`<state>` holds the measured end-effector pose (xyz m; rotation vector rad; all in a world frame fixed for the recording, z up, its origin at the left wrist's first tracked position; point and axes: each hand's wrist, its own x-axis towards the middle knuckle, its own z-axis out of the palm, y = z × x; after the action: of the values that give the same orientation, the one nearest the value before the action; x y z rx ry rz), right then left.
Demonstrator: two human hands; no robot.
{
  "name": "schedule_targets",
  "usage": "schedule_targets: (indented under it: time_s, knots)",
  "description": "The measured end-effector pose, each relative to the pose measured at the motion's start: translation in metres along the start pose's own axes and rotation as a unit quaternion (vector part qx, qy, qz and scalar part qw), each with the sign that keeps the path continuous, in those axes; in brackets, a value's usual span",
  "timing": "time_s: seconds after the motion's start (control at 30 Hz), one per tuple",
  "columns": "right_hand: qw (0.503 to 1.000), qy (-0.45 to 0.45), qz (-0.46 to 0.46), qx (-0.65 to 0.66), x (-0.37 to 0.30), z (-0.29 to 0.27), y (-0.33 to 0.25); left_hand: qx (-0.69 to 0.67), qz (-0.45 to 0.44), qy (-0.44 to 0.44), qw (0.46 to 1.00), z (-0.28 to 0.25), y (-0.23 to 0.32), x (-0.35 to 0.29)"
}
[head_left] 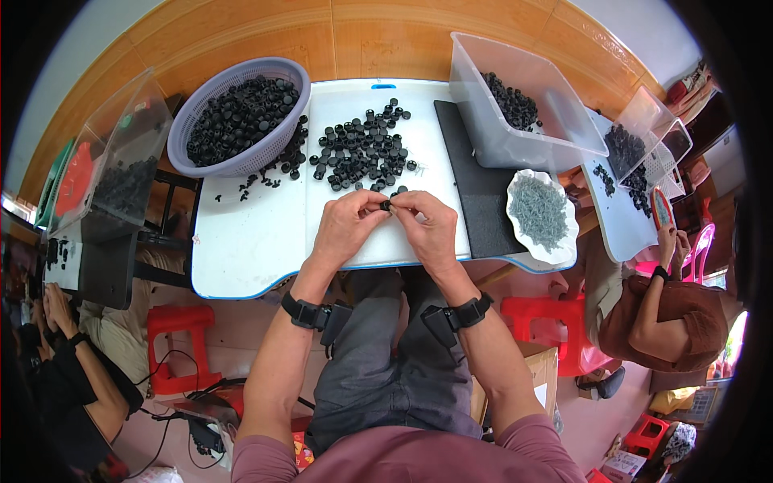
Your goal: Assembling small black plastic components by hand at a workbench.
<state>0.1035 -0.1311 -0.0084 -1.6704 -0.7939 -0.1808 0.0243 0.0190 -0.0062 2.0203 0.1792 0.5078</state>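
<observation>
Near the front middle of the white table [241, 266], my left hand [350, 227] and my right hand [428, 229] meet with fingertips pinched together. Between them is a small black plastic cap [385, 205], gripped by the left fingers. The right fingertips press at its side; whether they hold a tiny piece of their own is too small to make out. Just beyond my hands lies a loose spread of black caps [362, 149], with a few thin clear bits [419, 167] at its right edge.
A lavender basket [181, 149] heaped with black caps stands at left. A clear bin [523, 149] sits on a black mat [467, 177] at right, beside a white scalloped dish [572, 241] of thin translucent pieces. Co-workers sit on both sides, near red stools [181, 318].
</observation>
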Motion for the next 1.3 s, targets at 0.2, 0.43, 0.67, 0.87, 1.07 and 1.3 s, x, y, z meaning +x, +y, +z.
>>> schedule_targets:
  time_s: [0.2, 0.43, 0.67, 0.87, 1.07, 1.3]
  knots:
    - [0.998, -0.009, -0.053, -0.037, 0.000, -0.002, -0.002, -0.016, -0.021, -0.007, 1.000, -0.001, -0.002, 0.000]
    - [0.995, -0.027, -0.075, -0.055, 0.000, -0.003, -0.005, -0.037, -0.042, -0.006, 0.998, -0.003, 0.000, 0.000]
    - [0.990, -0.040, -0.119, -0.065, -0.004, -0.002, -0.004, -0.066, -0.071, -0.020, 0.995, -0.005, 0.000, -0.001]
    - [0.979, -0.038, -0.173, -0.101, -0.004, -0.002, 0.002, -0.089, -0.089, -0.041, 0.991, -0.007, 0.002, 0.002]
    - [0.975, -0.050, -0.170, -0.135, -0.004, -0.003, -0.001, -0.156, -0.104, -0.077, 0.979, -0.015, 0.000, 0.005]
    - [0.968, -0.048, -0.184, -0.165, -0.005, -0.004, -0.006, -0.182, -0.138, -0.093, 0.969, -0.018, 0.006, 0.007]
